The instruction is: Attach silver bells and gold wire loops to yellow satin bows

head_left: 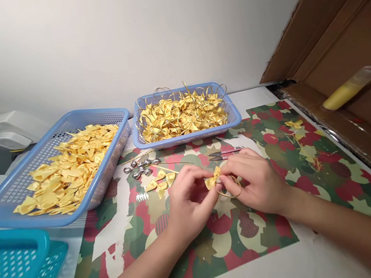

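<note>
Between my two hands is a small yellow ribbon bow with a loop of gold cord hanging from it. My left hand pinches the bow's left side between thumb and fingers. From the right, my right hand grips the bow and cord with thumb and forefinger; its fingertips partly hide the knot. Just beyond the right hand lies a pair of thread snips. Several loose yellow bows rest left of my left hand, with several silver bells behind them.
A blue basket of plain bows stands left; another blue basket with corded bows stands against the wall. Teal baskets sit at the near left. Cord scraps lie right, by a cardboard panel with a yellow tube.
</note>
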A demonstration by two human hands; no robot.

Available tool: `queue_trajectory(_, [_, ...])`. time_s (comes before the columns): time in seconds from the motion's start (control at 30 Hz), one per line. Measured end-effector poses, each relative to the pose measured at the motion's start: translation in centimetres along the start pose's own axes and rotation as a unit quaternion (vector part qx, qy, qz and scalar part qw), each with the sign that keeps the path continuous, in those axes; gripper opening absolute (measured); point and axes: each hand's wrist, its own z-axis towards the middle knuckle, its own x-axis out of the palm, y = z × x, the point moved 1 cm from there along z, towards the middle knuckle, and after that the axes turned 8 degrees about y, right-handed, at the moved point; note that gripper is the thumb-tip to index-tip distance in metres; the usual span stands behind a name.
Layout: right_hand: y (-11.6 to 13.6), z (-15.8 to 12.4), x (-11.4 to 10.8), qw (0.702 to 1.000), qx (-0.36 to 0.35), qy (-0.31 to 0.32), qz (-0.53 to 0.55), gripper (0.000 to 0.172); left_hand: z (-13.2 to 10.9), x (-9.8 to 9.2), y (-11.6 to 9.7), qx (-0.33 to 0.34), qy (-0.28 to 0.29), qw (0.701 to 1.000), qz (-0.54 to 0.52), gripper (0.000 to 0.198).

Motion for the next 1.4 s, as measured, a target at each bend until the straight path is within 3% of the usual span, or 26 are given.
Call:
queue_trajectory(0.2, [-0.16, -0.03, 0.08, 0.999, -0.002, 0.014, -0.045, 0.007, -0.2, -0.15, 0.31, 0.014, -0.003, 0.999, 0.038, 0.01])
queue_trajectory(0.37, [-0.27, -0.11, 0.27, 0.996, -0.009, 0.039, -0.086, 0.015, -0.25, -0.12, 0.35, 0.02, -0.013, 0.998, 0.059, 0.016])
queue_trajectory(0.5, [-0.26, -0.15, 0.27, 0.998, 0.004, 0.035, -0.049, 0.02, -0.21, -0.14, 0.14, 0.009, -0.029, 0.997, 0.068, 0.013])
queue_trajectory(0.67, [-0.31, -0.06, 0.11, 0.999, 0.025, 0.013, 0.016, 0.019, -0.04, -0.31, 0.3, -0.044, -0.028, 0.999, 0.003, 0.01])
queue_trajectory(1.1, [-0.37, 0.0, 0.08, 0.999, 0.03, 0.013, 0.007, 0.02, 0.18, -0.14, 0.18, -0.13, -0.021, 0.985, -0.113, 0.008])
queue_trajectory(1.3, [-0.41, 0.0, 0.23, 1.0, -0.007, 0.014, -0.002, 0.018, 0.11, -0.29, 0.44, -0.048, -0.015, 0.997, -0.056, 0.003])
queue_trajectory(1.4, [-0.49, -0.1, 0.47, 0.999, -0.034, 0.0, -0.03, 0.02, -0.01, -0.32, 0.08, -0.007, -0.025, 1.0, -0.003, 0.01])
